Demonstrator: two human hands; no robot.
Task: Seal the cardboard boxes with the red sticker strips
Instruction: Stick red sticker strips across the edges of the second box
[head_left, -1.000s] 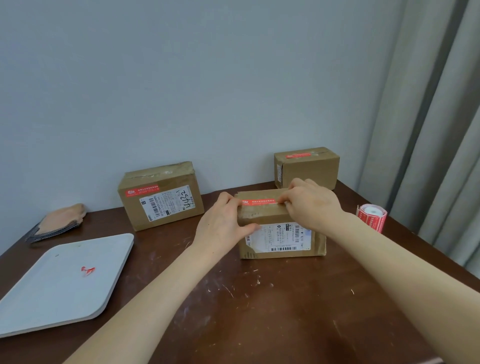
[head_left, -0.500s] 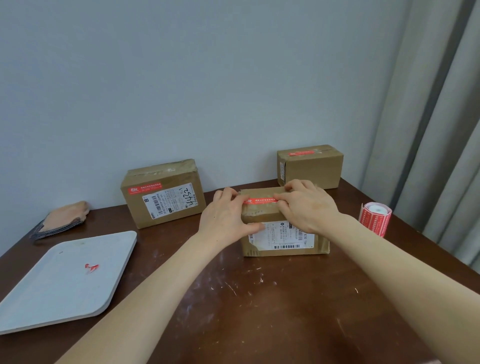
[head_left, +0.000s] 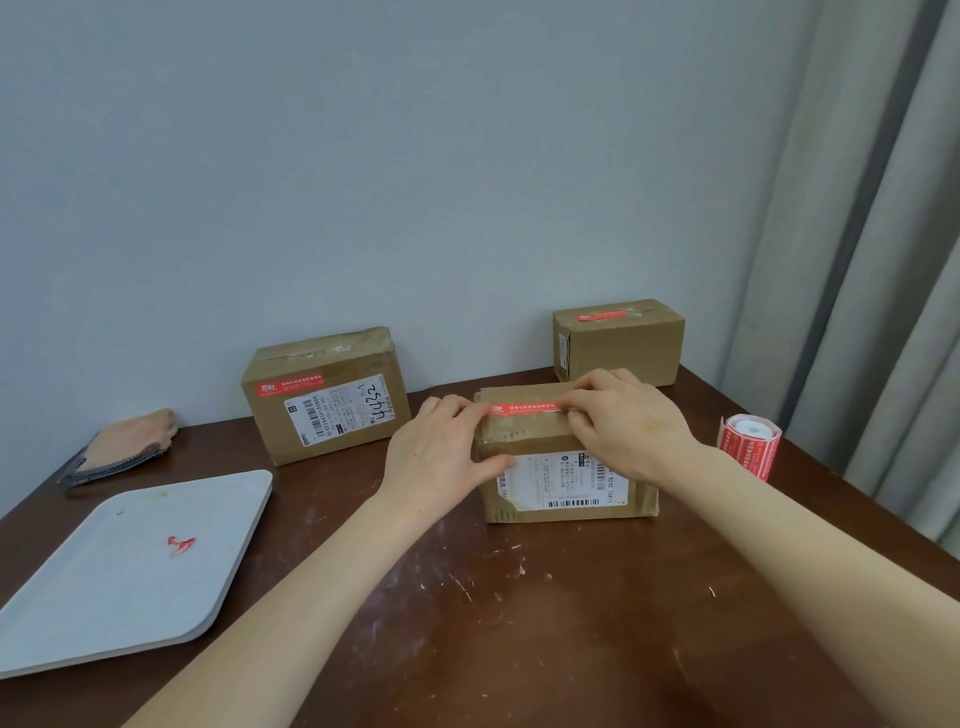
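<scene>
Cardboard, brown and a bit scuffed, makes up the near cardboard box (head_left: 566, 467), which sits on the dark worktop (head_left: 519, 623) just in front of the person, its white shipping label facing them. From the head view, a red sticker strip (head_left: 524, 409) lies across the box's top near the front edge. The left hand (head_left: 441, 457) grips the box's left end, fingers over the top at the strip's left end and thumb on the front face. The right hand (head_left: 628, 426) has its fingers bent down onto the strip's right end and seems to pinch or press it there. I'd guess the box is light and fairly stiff but with a top that gives under hard pressure, so bracing it by an end, as the left hand does, looks sensible. The strip looks thin, limp and tacky, best held by its ends and smoothed outward so it doesn't wrinkle. A sticker roll (head_left: 748, 452) stands to the right, apart from the box. The left cardboard box (head_left: 324, 395) and the far cardboard box (head_left: 618, 340) each already carry a red strip. A pale tray (head_left: 130, 571) with a red scrap lies on the left.
</scene>
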